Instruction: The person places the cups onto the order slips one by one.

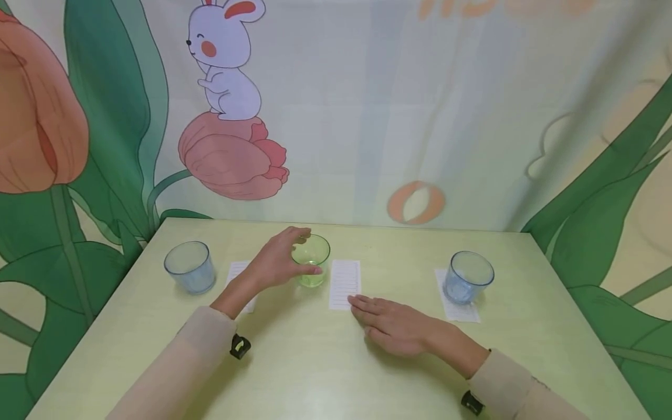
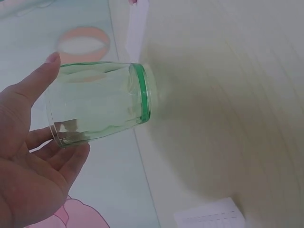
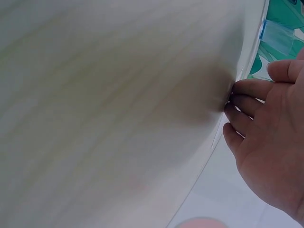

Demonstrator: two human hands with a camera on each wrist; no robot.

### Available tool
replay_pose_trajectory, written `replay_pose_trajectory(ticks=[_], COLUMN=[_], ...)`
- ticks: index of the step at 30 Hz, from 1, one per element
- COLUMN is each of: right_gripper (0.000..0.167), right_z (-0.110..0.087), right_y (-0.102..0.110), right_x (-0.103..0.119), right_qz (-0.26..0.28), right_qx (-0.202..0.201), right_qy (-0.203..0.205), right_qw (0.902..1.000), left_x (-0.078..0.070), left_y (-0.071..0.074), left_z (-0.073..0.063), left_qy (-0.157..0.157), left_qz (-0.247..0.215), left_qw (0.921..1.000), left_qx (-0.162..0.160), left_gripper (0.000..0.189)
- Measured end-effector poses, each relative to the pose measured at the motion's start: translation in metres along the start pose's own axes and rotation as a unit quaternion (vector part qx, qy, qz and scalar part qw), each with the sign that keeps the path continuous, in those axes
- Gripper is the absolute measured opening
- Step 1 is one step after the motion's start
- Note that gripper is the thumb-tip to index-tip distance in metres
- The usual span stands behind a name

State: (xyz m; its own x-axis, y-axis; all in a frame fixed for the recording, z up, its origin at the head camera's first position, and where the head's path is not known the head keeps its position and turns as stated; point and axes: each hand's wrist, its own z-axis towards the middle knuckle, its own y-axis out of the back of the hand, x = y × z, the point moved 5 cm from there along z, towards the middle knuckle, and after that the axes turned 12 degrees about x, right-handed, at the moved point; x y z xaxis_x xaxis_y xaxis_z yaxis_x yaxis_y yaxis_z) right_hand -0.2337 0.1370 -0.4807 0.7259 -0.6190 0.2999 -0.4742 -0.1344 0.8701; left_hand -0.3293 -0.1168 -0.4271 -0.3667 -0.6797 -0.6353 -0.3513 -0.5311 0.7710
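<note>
My left hand [image 1: 276, 261] holds a clear green drinking glass [image 1: 313, 256] from its left side, thumb and fingers round the rim. In the left wrist view the glass [image 2: 99, 102] has a thick green base, close to the tabletop. Just right of it lies a narrow lined paper slip [image 1: 345, 286]. My right hand [image 1: 394, 324] is palm down with fingers stretched out, fingertips at the slip's lower right corner. The right wrist view shows these straight fingers [image 3: 244, 107] meeting the table surface.
A blue glass [image 1: 191, 268] stands at the table's left. Another blue glass [image 1: 467, 279] stands on a paper slip [image 1: 463, 312] at the right. My left forearm partly covers a third slip [image 1: 238, 269]. A printed curtain [image 1: 336, 146] hangs behind the pale table [image 1: 315, 361].
</note>
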Motion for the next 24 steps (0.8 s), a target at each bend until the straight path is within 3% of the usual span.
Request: replay_pose_trajectory(ticks=[9,15,24], right_gripper=[0.054,0.054,0.054], right_z=[0.001,0.000,-0.001], right_y=[0.004,0.003,0.004], right_x=[0.001,-0.001,0.001], right_qz=[-0.004,0.001,0.014], right_qx=[-0.004,-0.008,-0.010], right_qy=[0.011,0.011,0.019], right_qw=[0.9999,0.9999,0.9997], left_x=[-0.026,-0.040,-0.048], left_y=[-0.008,-0.024,-0.038], left_z=[0.012,0.024,0.032], left_qy=[-0.035,-0.039,-0.022], left_qz=[-0.009,0.010,0.043], left_qw=[0.9993,0.9992,0.9987], left_qx=[-0.003,0.003,0.016], left_gripper=[0.096,0.095,0.095])
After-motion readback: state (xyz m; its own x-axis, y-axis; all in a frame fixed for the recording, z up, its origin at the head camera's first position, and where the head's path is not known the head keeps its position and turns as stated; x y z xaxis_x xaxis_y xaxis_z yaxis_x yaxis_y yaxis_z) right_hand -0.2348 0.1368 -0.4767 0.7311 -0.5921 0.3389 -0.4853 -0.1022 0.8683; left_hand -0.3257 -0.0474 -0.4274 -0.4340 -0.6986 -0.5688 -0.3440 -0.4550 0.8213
